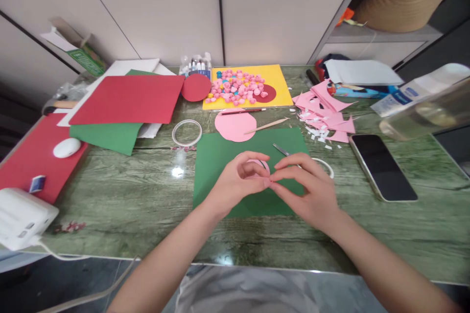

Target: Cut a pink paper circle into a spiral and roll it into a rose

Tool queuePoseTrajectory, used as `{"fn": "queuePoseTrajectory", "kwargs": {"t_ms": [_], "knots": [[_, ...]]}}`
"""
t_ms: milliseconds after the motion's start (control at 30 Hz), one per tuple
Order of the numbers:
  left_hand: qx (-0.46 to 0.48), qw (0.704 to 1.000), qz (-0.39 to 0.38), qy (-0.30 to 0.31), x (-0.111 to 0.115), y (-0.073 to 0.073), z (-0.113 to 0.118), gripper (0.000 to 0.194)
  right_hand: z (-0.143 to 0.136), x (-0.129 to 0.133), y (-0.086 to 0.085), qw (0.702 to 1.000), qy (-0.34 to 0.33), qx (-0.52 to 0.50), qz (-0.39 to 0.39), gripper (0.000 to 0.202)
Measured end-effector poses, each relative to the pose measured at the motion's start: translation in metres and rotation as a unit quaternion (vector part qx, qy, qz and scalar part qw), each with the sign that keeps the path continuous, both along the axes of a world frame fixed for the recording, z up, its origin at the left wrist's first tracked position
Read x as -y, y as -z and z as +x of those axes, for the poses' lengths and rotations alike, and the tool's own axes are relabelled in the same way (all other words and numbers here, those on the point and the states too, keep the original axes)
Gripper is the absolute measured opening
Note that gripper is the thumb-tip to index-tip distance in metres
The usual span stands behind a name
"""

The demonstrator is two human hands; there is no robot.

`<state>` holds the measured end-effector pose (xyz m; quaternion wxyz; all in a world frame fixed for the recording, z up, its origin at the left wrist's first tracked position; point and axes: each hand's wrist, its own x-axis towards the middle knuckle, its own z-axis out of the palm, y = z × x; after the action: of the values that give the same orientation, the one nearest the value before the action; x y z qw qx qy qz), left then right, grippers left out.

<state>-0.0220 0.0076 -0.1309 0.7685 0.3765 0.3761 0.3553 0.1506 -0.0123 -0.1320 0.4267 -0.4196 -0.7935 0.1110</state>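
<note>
While two bare hands meet over one green sheet, the right hand has thumb and forefinger together, clamped on one tiny pink bit, too small to identify. Left hand: forefinger arched apart from thumb, thumb tip touching at the same spot; cannot tell whether its fingers grip. Behind the left fingers, one pink piece, edge rounded, partly hidden, lies over the green.

Near the hands: one slim metal tool, pointing away, its near end hidden; one white curved band beside the right hand.

Farther off, one pink paper round, edge uneven, with one dark pencil across its far edge and one pale wooden stick, pointed, overlapping its right side. One clear tape ring to the left.

Red discs, two: one bare, one on a yellow sheet, partly under small rounded beads, mostly pink, some yellow and blue, too crowded to count. Pink scraps, curved-edged, heaped; white snippets uncounted. One phone, screen dark, on green-grained tabletop.
</note>
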Motion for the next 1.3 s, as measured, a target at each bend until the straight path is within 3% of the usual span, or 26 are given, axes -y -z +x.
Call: {"fn": "queuePoseTrajectory", "kwargs": {"t_ms": [267, 600, 1300], "knots": [[0.009, 1.000, 0.010, -0.007, 0.0017, 0.0011, 0.0015, 0.037, -0.0009, 0.0009, 0.0085, 1.000, -0.026, 0.004, -0.005, 0.031], [-0.009, 0.996, 0.089, 0.011, 0.0029, 0.0024, 0.0012, 0.027, 0.0016, -0.0005, 0.0073, 0.999, 0.027, -0.031, 0.018, 0.010], [-0.045, 0.990, 0.118, 0.063, 0.0057, 0.0083, 0.0032, 0.030, 0.0014, -0.0023, 0.0048, 0.999, -0.012, 0.038, 0.027, 0.019]]}}
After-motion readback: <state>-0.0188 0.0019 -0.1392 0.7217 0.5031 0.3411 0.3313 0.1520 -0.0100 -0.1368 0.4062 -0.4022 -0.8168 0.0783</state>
